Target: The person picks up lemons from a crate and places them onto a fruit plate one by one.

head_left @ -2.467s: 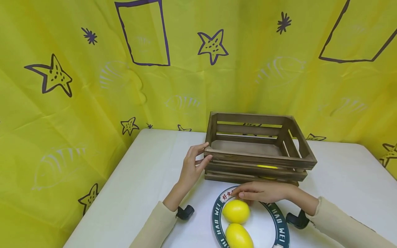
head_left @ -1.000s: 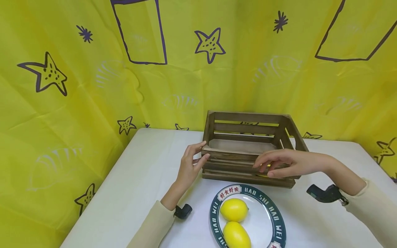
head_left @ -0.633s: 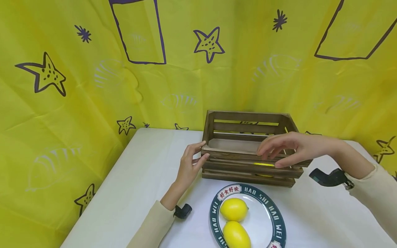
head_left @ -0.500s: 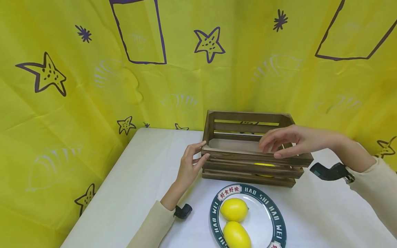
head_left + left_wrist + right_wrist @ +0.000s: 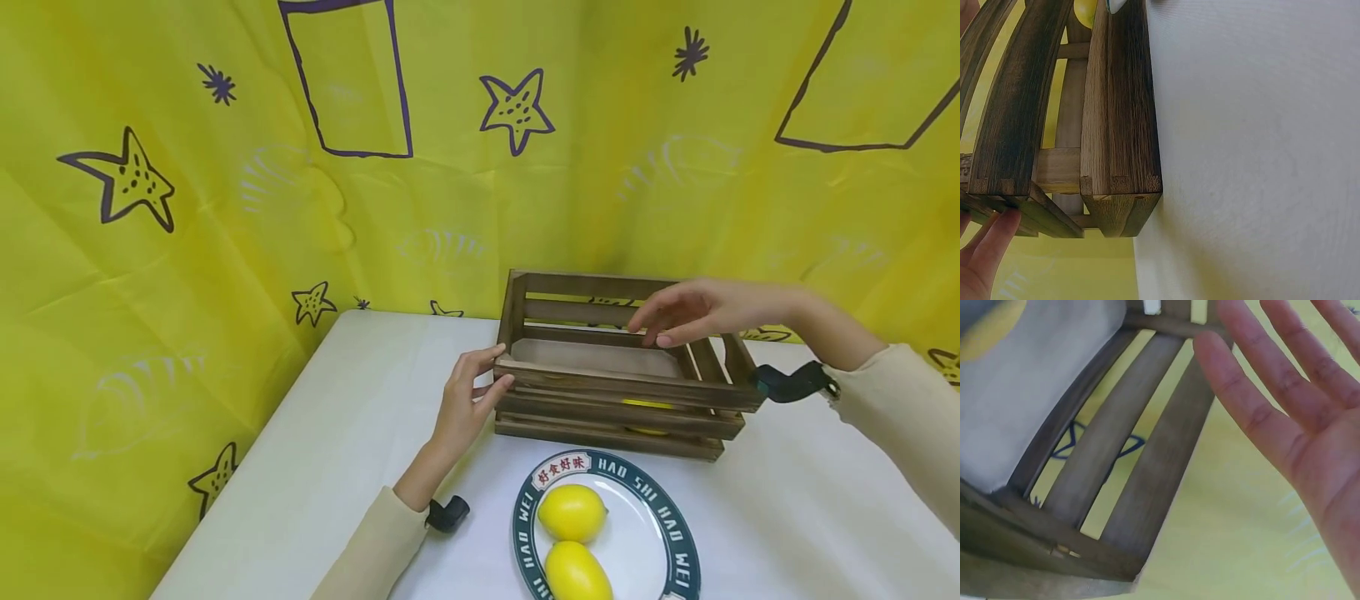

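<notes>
A dark brown slatted wooden crate (image 5: 618, 379) stands on the white table. My left hand (image 5: 457, 408) holds its front left corner, thumb on the front slat and fingers at the left side; the left wrist view shows fingertips (image 5: 1002, 228) against the wood. Above the crate's right half hovers my right hand (image 5: 720, 310), fingers loosely bent and holding nothing; its fingers (image 5: 1229, 375) are spread apart in the right wrist view. Through the front slats a yellow lemon (image 5: 648, 406) is partly visible inside. Two lemons, one behind (image 5: 572, 513) and one in front (image 5: 577, 572), lie on a plate.
The white plate has a dark green lettered rim (image 5: 678, 542) and sits before the crate, cut off by the lower frame edge. A yellow curtain (image 5: 420, 200) with starfish drawings hangs behind and left of the table (image 5: 330, 467).
My right hand has risen from beside the plate's far rim, past the crate's front, to above the crate. The left hand stays at its corner; the lemons on the plate have not moved.
</notes>
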A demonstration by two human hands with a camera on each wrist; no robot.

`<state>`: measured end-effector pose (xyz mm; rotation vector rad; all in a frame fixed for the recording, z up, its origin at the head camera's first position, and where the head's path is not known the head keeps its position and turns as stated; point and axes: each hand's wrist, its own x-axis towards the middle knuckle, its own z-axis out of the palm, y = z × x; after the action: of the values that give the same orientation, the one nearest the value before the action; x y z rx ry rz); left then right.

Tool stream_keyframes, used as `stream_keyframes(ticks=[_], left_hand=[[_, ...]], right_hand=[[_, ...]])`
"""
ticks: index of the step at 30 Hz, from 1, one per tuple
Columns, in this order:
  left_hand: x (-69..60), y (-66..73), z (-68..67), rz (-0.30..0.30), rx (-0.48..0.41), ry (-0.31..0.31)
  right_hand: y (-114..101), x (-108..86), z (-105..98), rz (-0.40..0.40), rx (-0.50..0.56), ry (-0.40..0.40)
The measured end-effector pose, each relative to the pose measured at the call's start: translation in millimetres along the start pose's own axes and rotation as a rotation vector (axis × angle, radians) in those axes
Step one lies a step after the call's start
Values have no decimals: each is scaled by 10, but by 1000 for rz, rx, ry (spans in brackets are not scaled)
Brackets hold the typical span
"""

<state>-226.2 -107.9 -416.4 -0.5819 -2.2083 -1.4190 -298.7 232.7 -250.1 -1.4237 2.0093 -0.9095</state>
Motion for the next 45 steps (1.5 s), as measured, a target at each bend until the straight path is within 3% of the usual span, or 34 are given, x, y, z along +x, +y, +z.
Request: stream_keyframes(ticks=[6,15,25,30,34,45], left_hand=[[-7,4,-5,10,11,1],[-5,-3,-12,25,17,10],[-10,-13,2,16,-11,9],[-8,-3,1,12,-9,4],[-5,-8,4,16,-8,8],[-3,12,15,-2,-10,8]], right_hand=[[162,68,-177,-26,39,-106],[252,309,-242,300,131,-221],[584,576,-214,407,167,-390],[736,650,-100,584,278,-482],[795,678,8,726,309,-482],[857,643,127,786,208,-553]])
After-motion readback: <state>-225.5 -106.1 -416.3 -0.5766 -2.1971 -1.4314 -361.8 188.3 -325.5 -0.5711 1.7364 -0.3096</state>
